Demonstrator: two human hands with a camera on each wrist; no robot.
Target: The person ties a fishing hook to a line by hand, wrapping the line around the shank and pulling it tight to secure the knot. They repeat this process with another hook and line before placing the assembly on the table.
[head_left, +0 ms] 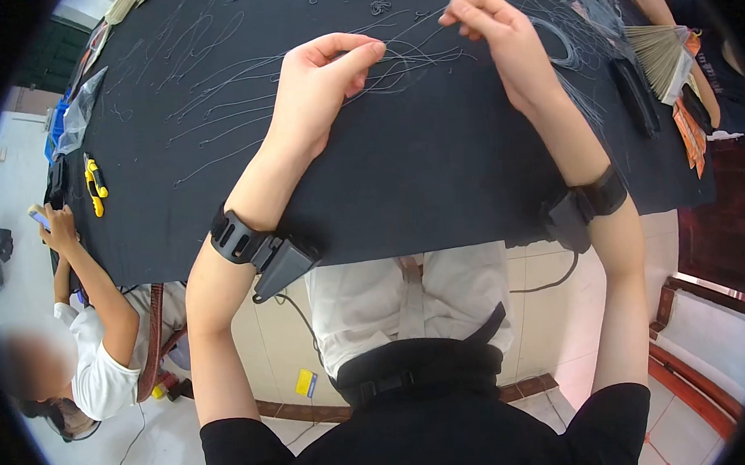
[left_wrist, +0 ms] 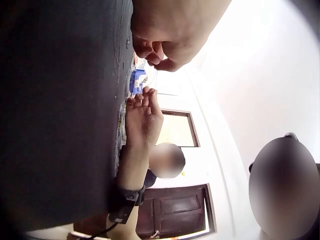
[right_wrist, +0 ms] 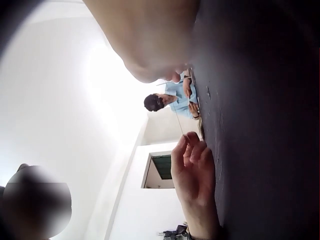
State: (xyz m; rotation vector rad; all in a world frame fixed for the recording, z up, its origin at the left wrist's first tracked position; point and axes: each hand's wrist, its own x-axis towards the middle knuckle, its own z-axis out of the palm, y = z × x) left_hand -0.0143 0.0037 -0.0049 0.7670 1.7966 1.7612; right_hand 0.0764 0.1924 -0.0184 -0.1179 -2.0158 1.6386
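Note:
My left hand point(head_left: 324, 73) pinches a thin grey line point(head_left: 418, 25) between thumb and forefinger, over the black-covered table. From there the line slants up to the fingertips of my right hand point(head_left: 504, 41), which pinch its other part. In the right wrist view, the thin line point(right_wrist: 179, 120) rises from the left hand point(right_wrist: 195, 162). Below and left of my hands lie several similar lines point(head_left: 229, 122) with small knots or loops at their ends. A small dark coiled heap point(head_left: 380, 5) lies beyond the hands.
Yellow-handled pliers point(head_left: 95, 185) lie at the left of the black cloth point(head_left: 438, 186). Coiled clear line point(head_left: 561, 42), a fanned bundle of pale strips point(head_left: 660, 57) and a black case point(head_left: 635, 97) are at the right. People sit at both sides, one holding a phone point(head_left: 39, 217).

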